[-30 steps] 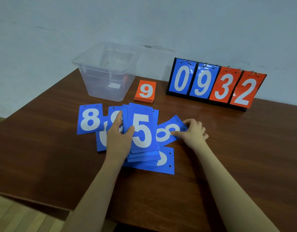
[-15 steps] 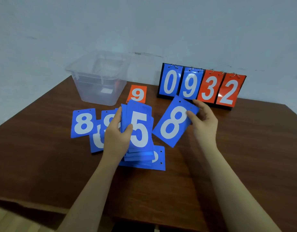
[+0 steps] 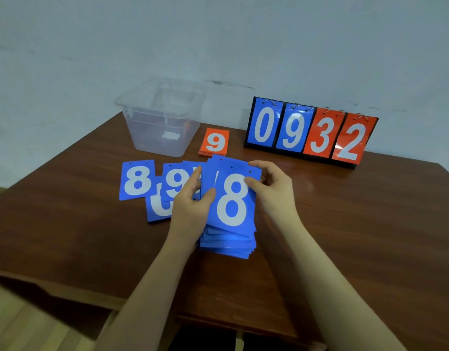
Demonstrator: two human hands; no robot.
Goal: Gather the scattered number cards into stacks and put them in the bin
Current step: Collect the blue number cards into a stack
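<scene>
My left hand (image 3: pixel 191 206) grips a thick stack of blue number cards (image 3: pixel 228 239) by its left edge, tilted up off the table. On top of that stack lies a blue 8 card (image 3: pixel 232 198), which my right hand (image 3: pixel 272 191) pinches at its upper right edge. Left of the stack, a blue 8 card (image 3: pixel 137 179), a blue 9 card (image 3: pixel 176 182) and another partly hidden blue card (image 3: pixel 159 210) lie loose on the table. A small pile of orange cards with a 9 on top (image 3: pixel 214 142) sits beside the clear plastic bin (image 3: pixel 162 122).
A flip scoreboard showing 0 9 3 2 (image 3: pixel 310 131) stands at the back right, near the wall. The wooden table (image 3: pixel 345 224) has its front edge close to me and its left corner at the left. The bin stands at the back left.
My right hand picked the blue 8 card up off the table, carried it left and laid it on the stack held by my left hand, covering the 5.
</scene>
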